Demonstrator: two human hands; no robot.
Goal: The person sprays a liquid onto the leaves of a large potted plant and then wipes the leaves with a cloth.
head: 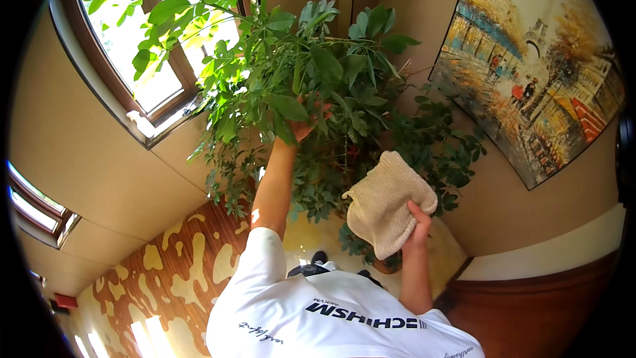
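A tall green potted-type plant (328,69) with glossy oval leaves rises before me in a corner. My left hand (310,117) reaches up into its foliage; leaves hide most of the fingers, so I cannot make out whether they grip anything. In my right hand (419,226) is a folded beige knitted cloth (390,201), pinched at its lower right edge with the thumb on top. The cloth hangs in front of the plant's lower leaves, at the right.
Bright windows (164,74) stand at the upper left, with a sill beside the leaves. A large street painting (531,69) hangs on the right wall. Below, the patterned brown and cream floor (184,258) runs left, and a reddish-brown surface (526,313) lies at lower right.
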